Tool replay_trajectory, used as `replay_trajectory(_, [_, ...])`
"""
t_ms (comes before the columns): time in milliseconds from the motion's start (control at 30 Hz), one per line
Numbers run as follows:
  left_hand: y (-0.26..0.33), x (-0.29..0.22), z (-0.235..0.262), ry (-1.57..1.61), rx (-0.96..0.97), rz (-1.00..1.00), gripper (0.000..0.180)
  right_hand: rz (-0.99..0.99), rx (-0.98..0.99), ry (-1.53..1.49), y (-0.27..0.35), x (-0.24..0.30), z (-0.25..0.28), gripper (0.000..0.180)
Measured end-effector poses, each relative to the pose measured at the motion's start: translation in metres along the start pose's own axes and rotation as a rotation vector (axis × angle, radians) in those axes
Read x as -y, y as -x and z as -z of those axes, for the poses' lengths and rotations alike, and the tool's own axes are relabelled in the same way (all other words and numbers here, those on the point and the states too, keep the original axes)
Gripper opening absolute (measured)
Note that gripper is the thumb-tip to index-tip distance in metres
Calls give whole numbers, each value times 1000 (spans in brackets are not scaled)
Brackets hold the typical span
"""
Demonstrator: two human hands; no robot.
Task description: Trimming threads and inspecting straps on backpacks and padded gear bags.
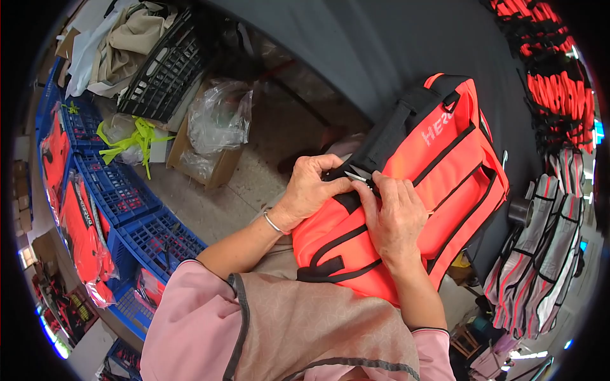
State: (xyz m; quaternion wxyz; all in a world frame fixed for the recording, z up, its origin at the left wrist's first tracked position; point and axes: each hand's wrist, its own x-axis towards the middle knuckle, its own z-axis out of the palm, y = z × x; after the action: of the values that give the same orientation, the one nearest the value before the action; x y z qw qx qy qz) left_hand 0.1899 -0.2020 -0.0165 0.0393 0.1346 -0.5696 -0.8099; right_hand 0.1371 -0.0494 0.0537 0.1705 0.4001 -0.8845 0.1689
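A bright orange-red bag with black trim lies slanted from the dark table edge down onto my lap. My left hand, a silver bangle at its wrist, has thumb and fingers closed on the bag's black side panel. Close beside it, my right hand is closed around small scissors. Their thin silver blades point toward my left fingers, at the black edge. Most of the scissors' handle is hidden within my right hand, and the exact spot under the blades is partly covered by my fingers.
Dark cloth covers the table. Blue plastic crates with bagged orange-red items stand at left, near a cardboard box with clear plastic. Stacked orange-red pieces and grey striped pieces line the right. A brown apron covers my lap.
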Motion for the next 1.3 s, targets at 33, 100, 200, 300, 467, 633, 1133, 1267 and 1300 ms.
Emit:
replay_trajectory(33, [0,-3,-1,45,9,41,11,4,-7,3,0,0,0,32])
replay_trajectory(100, [2,-9,-2,100,16,91,11,7,-17,8,0,1,1,31])
replay_trajectory(200, [3,-12,-1,261,38,222,11,3,-43,30,1,2,2,31])
replay_trajectory(300, [3,-13,-4,375,41,281,17,9,-88,43,2,1,2,31])
replay_trajectory(467, [5,-21,-8,358,49,222,25,22,-43,33,-5,-1,7,29])
replay_trajectory(633, [7,-27,-10,372,75,185,24,33,-43,91,-14,-1,12,25])
replay_trajectory(1133, [10,-30,-13,395,15,197,23,-314,173,-415,-23,-16,28,21])
replay_trajectory(1267, [11,-33,-15,352,3,203,24,-485,165,-616,-16,-22,31,24])
replay_trajectory(1300, [10,-29,-15,316,-20,181,21,-375,105,-513,-14,-21,32,24])
